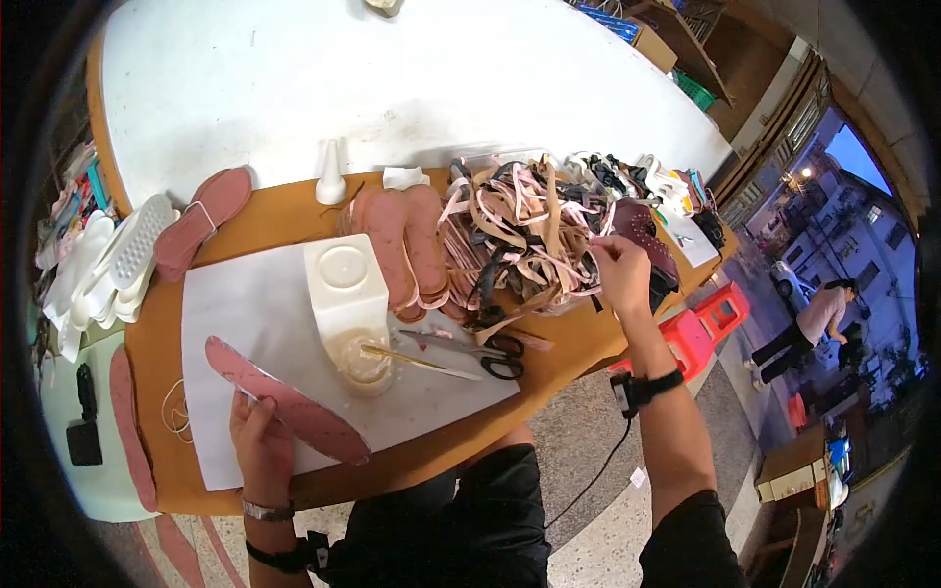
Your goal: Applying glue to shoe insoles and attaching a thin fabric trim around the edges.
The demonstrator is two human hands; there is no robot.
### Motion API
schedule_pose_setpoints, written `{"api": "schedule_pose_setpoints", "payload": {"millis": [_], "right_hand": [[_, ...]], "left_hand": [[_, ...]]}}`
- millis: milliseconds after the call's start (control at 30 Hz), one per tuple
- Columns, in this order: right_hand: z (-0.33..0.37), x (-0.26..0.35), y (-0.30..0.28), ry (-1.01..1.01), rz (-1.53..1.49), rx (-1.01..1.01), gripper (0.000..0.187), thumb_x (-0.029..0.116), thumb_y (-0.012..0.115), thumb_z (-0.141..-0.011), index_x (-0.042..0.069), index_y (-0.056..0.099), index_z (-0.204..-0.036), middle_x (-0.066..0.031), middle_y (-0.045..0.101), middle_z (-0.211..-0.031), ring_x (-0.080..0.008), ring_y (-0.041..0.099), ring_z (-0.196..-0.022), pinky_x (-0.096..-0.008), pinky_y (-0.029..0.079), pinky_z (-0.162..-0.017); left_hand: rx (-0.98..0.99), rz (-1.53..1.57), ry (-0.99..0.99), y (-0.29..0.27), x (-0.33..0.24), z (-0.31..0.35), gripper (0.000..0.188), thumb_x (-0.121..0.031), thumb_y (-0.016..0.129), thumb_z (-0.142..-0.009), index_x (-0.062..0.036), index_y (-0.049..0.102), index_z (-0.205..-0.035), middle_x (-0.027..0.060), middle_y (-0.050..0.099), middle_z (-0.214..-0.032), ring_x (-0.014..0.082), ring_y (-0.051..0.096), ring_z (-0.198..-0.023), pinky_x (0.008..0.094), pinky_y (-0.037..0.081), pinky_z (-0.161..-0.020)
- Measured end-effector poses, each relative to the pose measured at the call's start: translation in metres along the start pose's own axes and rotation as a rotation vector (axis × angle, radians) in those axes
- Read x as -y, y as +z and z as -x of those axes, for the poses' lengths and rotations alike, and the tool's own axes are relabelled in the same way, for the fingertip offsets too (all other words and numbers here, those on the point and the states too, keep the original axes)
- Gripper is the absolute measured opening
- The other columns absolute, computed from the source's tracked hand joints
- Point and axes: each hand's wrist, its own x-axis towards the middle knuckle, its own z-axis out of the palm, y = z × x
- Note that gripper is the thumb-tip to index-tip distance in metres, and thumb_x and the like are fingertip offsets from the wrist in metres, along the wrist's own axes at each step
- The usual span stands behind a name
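The fingertips of the right hand (pixel 619 272) are buried among the tangled straps (pixel 524 230), so it cannot be told whether that grip is closed on a strap or merely resting against the heap. The lower parts of the pile are hidden beneath its own upper layers, and the items at its far end are too small and bent by the lens to be identified. The contents of the glue jar (pixel 365 365) are partly blocked by the white container (pixel 343 279) standing just behind it, and only the handle of a brush (pixel 407 360) is seen leaning out. The pink insole (pixel 284 400) is held by the left hand (pixel 260 436), whose grip is clamped on its near edge; it lies flat on the white sheet (pixel 230 323) at the front of the desk (pixel 284 211). Its surface is dusty rose, speckled with pale dots, long and narrow with rounded ends. Scissors (pixel 480 351) lie just beside the jar.
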Motion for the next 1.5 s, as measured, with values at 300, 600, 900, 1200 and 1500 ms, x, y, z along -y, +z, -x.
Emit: {"api": "schedule_pose_setpoints", "payload": {"millis": [300,600,900,1200,1500], "right_hand": [[-0.046,0.007,0.030,-0.171,0.055,-0.014,0.018,0.018,0.077,-0.085,0.002,0.079,-0.091,-0.0175,0.072,-0.090,-0.0351,0.070,-0.086,-0.0439,0.056,-0.080],[-0.062,0.068,0.098,-0.065,0.683,0.184,0.032,0.039,0.079,-0.082,0.008,0.081,-0.093,-0.0154,0.074,-0.097,-0.0330,0.069,-0.105,-0.0574,0.047,-0.101],[-0.091,0.041,0.089,0.068,0.354,0.091,0.030,0.032,0.064,-0.094,0.004,0.074,-0.099,-0.0183,0.076,-0.091,-0.0372,0.073,-0.091,-0.0548,0.047,-0.094],[-0.067,0.053,0.091,-0.068,0.487,0.328,0.032,0.041,0.079,-0.083,0.010,0.078,-0.088,-0.0097,0.076,-0.092,-0.0298,0.070,-0.100,-0.0540,0.039,-0.102],[-0.102,0.050,0.083,-0.163,0.032,-0.093,0.017,0.020,0.070,-0.092,0.004,0.074,-0.090,-0.0146,0.072,-0.094,-0.0303,0.069,-0.092,-0.0462,0.051,-0.080]], "left_hand": [[-0.031,0.027,0.003,0.004,-0.001,-0.001,0.060,-0.002,0.066,-0.092,0.0004,0.042,-0.147,0.0098,0.065,-0.124,0.0219,0.065,-0.113,0.0382,0.053,-0.102],[-0.054,0.023,-0.035,0.007,-0.004,0.000,0.065,0.008,0.061,-0.089,0.0013,0.039,-0.149,0.0115,0.066,-0.125,0.0214,0.066,-0.111,0.0366,0.054,-0.099],[-0.059,0.057,-0.003,0.014,-0.003,0.002,0.065,0.010,0.059,-0.088,0.0013,0.038,-0.149,0.0129,0.065,-0.126,0.0228,0.066,-0.114,0.0371,0.054,-0.101],[-0.042,0.014,-0.039,0.008,-0.005,0.002,0.060,0.009,0.059,-0.088,0.0001,0.042,-0.146,0.0110,0.066,-0.122,0.0196,0.066,-0.109,0.0338,0.054,-0.097],[-0.057,0.036,-0.026,0.014,-0.004,0.002,0.062,0.009,0.060,-0.089,-0.0004,0.040,-0.147,0.0121,0.065,-0.126,0.0210,0.065,-0.115,0.0357,0.053,-0.102]]}}
